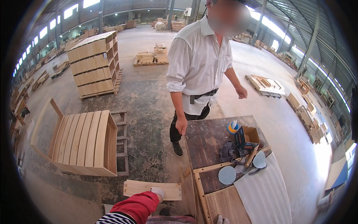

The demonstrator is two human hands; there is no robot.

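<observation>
My left hand (pixel 158 192), in a pale glove under a red sleeve, reaches down to a light wooden board (pixel 136 189) low beside the workbench. It looks closed on the board, though the undersides of its fingers are hidden. More board edges show along the board's far side. At the bottom edge of the picture, the gloved fingertips of my right hand (pixel 223 220) rest spread on a wooden panel (pixel 228 203) on the workbench (pixel 203 140). The rest of that hand is cut off.
Across the bench stands a person in a white shirt (pixel 197 63). Sanding discs (pixel 226 175), a cardboard box (pixel 247 138), a glue bottle (pixel 234 125), a dark cloth (pixel 228 151) and a white foam sheet (pixel 263 190) lie on it. Wooden cabinets (pixel 84 140) stand on pallets at left.
</observation>
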